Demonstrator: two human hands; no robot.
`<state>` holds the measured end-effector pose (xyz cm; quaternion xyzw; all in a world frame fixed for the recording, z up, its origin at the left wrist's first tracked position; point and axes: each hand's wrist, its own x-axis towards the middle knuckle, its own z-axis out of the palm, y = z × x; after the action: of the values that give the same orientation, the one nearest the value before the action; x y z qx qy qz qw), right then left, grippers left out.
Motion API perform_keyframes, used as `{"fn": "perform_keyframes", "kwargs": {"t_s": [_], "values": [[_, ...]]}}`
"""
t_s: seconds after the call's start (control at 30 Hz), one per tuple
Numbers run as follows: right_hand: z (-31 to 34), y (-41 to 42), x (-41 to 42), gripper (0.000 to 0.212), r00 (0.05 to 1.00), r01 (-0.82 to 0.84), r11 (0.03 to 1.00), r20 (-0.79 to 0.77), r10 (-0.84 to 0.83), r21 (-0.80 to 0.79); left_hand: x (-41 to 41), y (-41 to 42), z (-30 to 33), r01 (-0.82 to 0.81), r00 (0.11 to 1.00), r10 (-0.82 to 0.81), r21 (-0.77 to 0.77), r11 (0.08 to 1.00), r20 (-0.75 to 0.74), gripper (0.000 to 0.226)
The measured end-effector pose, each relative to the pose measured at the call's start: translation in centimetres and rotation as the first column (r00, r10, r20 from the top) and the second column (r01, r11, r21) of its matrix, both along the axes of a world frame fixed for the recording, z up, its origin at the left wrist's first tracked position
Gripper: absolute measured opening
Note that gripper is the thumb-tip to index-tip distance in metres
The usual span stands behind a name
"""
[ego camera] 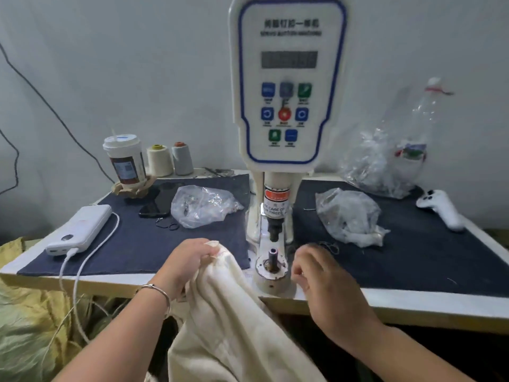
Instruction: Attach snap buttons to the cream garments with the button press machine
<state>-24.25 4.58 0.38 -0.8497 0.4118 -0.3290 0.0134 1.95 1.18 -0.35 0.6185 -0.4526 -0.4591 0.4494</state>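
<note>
My right hand (316, 271) has bare blue mat (413, 266) beside it. The post (273, 257) stands just to its left. The cream garment (234, 312) fills the near left side. A plastic bag (348, 216) sits farther back.

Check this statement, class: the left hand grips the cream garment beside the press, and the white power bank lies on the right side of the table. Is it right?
Not quite. The head view shows the power bank on the left side of the table. The left hand does grip the cream garment beside the press.
</note>
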Motion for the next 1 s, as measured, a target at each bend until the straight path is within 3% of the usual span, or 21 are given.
{"fn": "perform_keyframes", "kwargs": {"t_s": [0.1, 0.17, 0.3, 0.4, 0.63, 0.77, 0.87, 1.0], "values": [[-1.0, -4.0, -5.9, 0.022, 0.974, 0.221, 0.971, -0.076, -0.215, 0.085, -0.1, -0.4, -0.3, -0.01, 0.999, 0.011, -0.024, 1.0, 0.036, 0.009], [-1.7, -6.3, -8.2, 0.016, 0.952, 0.284, 0.951, -0.155, -0.265, 0.122, -0.1, -0.6, -0.4, -0.013, 0.998, 0.015, -0.04, 0.999, 0.069, 0.01], [-2.6, -8.2, -9.1, 0.01, 0.924, 0.232, 0.969, -0.329, -0.194, 0.08, 0.0, -1.0, -0.7, -0.026, 0.997, 0.029, -0.045, 0.999, 0.074, 0.008], [-3.1, -8.5, -9.3, 0.018, 0.903, 0.163, 0.986, -0.407, -0.135, 0.036, 0.2, -1.2, -0.9, -0.02, 1.0, 0.02, -0.006, 1.0, 0.008, 0.003], [-2.9, -7.1, -10.2, 0.007, 0.982, 0.151, 0.98, -0.136, -0.134, 0.131, 0.7, -1.5, -1.4, -0.04, 0.997, 0.044, 0.053, 0.998, -0.061, 0.023], [-2.3, -7.8, -10.4, 0.015, 0.965, 0.188, 0.917, 0.105, -0.239, 0.35, 0.7, -1.7, -1.4, -0.042, 0.997, 0.045, 0.055, 0.998, -0.057, 0.027], [-2.1, -8.4, -10.3, 0.013, 0.957, 0.163, 0.857, 0.132, -0.258, 0.489, 0.6, -1.6, -1.2, -0.034, 0.998, 0.037, 0.054, 0.998, -0.053, 0.014], [-2.1, -8.8, -9.6, 0.011, 0.957, 0.165, 0.831, 0.116, -0.265, 0.532, 0.4, -1.4, -0.9, -0.046, 0.998, 0.047, 0.043, 0.998, -0.036, 0.013]]}}
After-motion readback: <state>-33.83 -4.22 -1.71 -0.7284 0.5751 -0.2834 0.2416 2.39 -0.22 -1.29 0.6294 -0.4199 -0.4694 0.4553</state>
